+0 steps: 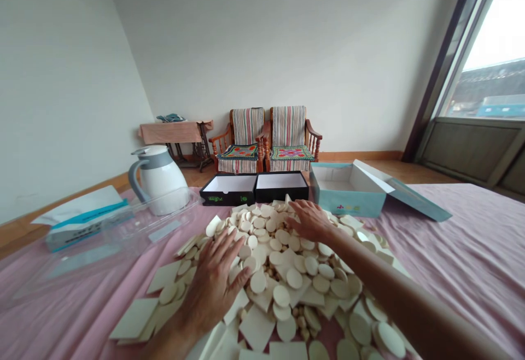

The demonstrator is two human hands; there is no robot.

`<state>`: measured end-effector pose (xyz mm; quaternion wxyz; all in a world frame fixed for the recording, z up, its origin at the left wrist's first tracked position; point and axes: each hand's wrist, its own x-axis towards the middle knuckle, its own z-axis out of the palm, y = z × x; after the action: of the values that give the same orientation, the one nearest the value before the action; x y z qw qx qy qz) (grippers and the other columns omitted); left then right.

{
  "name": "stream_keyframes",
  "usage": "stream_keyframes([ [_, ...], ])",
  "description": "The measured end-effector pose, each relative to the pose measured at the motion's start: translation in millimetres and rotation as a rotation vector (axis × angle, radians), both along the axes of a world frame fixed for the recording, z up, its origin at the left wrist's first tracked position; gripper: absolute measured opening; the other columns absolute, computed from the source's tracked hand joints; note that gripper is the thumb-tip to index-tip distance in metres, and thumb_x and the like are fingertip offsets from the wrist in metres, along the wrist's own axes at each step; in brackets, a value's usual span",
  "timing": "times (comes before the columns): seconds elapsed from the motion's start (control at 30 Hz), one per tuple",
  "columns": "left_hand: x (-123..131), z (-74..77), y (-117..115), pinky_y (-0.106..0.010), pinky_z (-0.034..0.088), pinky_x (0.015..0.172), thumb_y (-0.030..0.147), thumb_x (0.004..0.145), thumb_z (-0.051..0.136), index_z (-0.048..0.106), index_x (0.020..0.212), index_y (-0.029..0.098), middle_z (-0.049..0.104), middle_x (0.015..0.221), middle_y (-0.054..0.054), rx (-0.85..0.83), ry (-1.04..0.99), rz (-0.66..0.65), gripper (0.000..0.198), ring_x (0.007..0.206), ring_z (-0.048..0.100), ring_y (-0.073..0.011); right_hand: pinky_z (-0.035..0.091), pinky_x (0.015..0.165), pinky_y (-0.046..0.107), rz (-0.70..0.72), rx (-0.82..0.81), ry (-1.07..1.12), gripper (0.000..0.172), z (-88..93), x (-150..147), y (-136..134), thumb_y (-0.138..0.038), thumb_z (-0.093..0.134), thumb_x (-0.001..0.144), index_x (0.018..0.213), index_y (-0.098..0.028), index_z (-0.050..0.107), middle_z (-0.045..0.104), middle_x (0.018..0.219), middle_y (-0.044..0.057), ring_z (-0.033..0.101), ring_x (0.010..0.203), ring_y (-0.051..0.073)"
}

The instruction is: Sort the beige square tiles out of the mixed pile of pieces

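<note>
Loosely, the left hand and right hand rest on the heap of cream discs and tiles, fingers apart. Sweeping hard could spill pieces against the black boxes beyond it.

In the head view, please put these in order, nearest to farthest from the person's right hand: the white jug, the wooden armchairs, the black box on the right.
1. The right black box: on the table, just ahead of the right hand.
2. The white jug: at the table's far left side.
3. The wooden armchairs: beyond the table, by the far wall.
</note>
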<state>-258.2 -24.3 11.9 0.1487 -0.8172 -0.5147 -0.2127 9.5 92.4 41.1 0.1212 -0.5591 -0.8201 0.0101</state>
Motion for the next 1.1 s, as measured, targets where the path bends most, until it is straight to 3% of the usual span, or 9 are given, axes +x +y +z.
stream_keyframes([
  [0.2, 0.1, -4.6, 2.2, -0.050, 0.033, 0.110, 0.040, 0.095, 0.040, 0.039, 0.141, 0.026, 0.043, 0.145, -0.005, -0.050, 0.020, 0.031, 0.049, 0.135, 0.036, -0.0278, 0.031, 0.096, 0.055, -0.114, -0.134, -0.020, 0.070, -10.8, -15.7, 16.8, -0.069, 0.026, 0.086, 0.141, -0.027, 0.039, 0.050, 0.133, 0.014, 0.046, 0.121, 0.035],
  [0.37, 1.9, -3.6, 3.4, -0.049, 0.031, 0.110, 0.042, 0.094, 0.042, 0.030, 0.146, 0.024, 0.040, 0.148, -0.007, -0.049, 0.027, 0.023, 0.057, 0.137, 0.034, -0.0277, 0.026, 0.099, 0.057, 0.054, -0.118, -0.030, 0.074, -12.2, -39.6, -8.9, -0.073, 0.029, 0.083, 0.139, -0.027, 0.043, 0.046, 0.137, 0.016, 0.043, 0.123, 0.038],
  [0.47, 2.0, -2.7, 3.8, -0.049, 0.029, 0.112, 0.043, 0.093, 0.042, 0.023, 0.148, 0.024, 0.039, 0.148, -0.007, -0.041, 0.015, 0.010, 0.061, 0.137, 0.033, -0.0276, 0.024, 0.102, 0.057, 0.158, -0.095, -0.012, 0.072, -9.2, -52.4, -31.9, -0.070, 0.035, 0.083, 0.140, -0.028, 0.041, 0.036, 0.147, 0.015, 0.032, 0.132, 0.038],
  [0.57, 1.1, -1.8, 4.5, -0.049, 0.027, 0.112, 0.045, 0.092, 0.042, 0.025, 0.148, 0.024, 0.040, 0.147, -0.007, -0.053, 0.016, -0.003, 0.062, 0.138, 0.031, -0.0286, 0.026, 0.103, 0.056, 0.295, -0.065, -0.007, 0.066, -4.7, -53.7, -53.5, -0.062, 0.035, 0.087, 0.143, -0.027, 0.036, 0.033, 0.149, 0.014, 0.030, 0.133, 0.037],
  [0.67, 1.0, -0.9, 5.3, -0.051, 0.028, 0.112, 0.045, 0.092, 0.043, 0.036, 0.144, 0.025, 0.041, 0.147, -0.007, -0.075, 0.030, -0.003, 0.056, 0.137, 0.031, -0.0293, 0.028, 0.104, 0.054, 0.470, -0.063, -0.024, 0.063, 0.0, -39.4, -67.8, -0.058, 0.036, 0.089, 0.144, -0.029, 0.035, 0.030, 0.152, 0.011, 0.030, 0.134, 0.034],
  [0.73, 2.1, -0.7, 5.9, -0.051, 0.029, 0.111, 0.045, 0.092, 0.043, 0.043, 0.139, 0.025, 0.043, 0.145, -0.007, -0.078, 0.032, -0.004, 0.051, 0.137, 0.033, -0.0293, 0.025, 0.106, 0.053, 0.508, -0.069, -0.034, 0.063, 2.1, -23.5, -70.8, -0.060, 0.038, 0.088, 0.144, -0.030, 0.036, 0.031, 0.151, 0.010, 0.031, 0.134, 0.032],
  [0.87, 5.0, -2.5, 7.8, -0.053, 0.030, 0.110, 0.047, 0.092, 0.042, 0.052, 0.132, 0.023, 0.047, 0.142, -0.009, -0.076, 0.019, 0.007, 0.048, 0.134, 0.037, -0.0304, 0.023, 0.106, 0.054, 0.338, -0.066, -0.082, 0.050, 3.0, 10.8, -63.2, -0.049, 0.036, 0.092, 0.137, -0.030, 0.046, 0.040, 0.146, 0.009, 0.034, 0.132, 0.031],
  [0.97, 5.0, -2.8, 8.7, -0.055, 0.027, 0.110, 0.049, 0.093, 0.039, 0.051, 0.132, 0.022, 0.047, 0.142, -0.009, -0.087, 0.013, 0.036, 0.049, 0.134, 0.037, -0.0309, 0.027, 0.106, 0.051, 0.228, -0.046, -0.046, 0.049, 5.6, 35.7, -57.2, -0.043, 0.036, 0.094, 0.139, -0.027, 0.044, 0.038, 0.147, 0.010, 0.035, 0.133, 0.030],
  [1.1, 8.7, 12.5, -3.6, -0.059, 0.018, 0.112, 0.053, 0.092, 0.040, 0.041, 0.140, 0.023, 0.039, 0.148, -0.009, -0.077, 0.029, -0.004, 0.057, 0.138, 0.029, -0.0319, 0.031, 0.106, 0.043, 0.119, 0.035, 0.162, 0.053, 14.5, 76.0, -66.9, -0.048, 0.030, 0.095, 0.140, -0.022, 0.042, 0.044, 0.143, 0.010, 0.041, 0.129, 0.025],
])
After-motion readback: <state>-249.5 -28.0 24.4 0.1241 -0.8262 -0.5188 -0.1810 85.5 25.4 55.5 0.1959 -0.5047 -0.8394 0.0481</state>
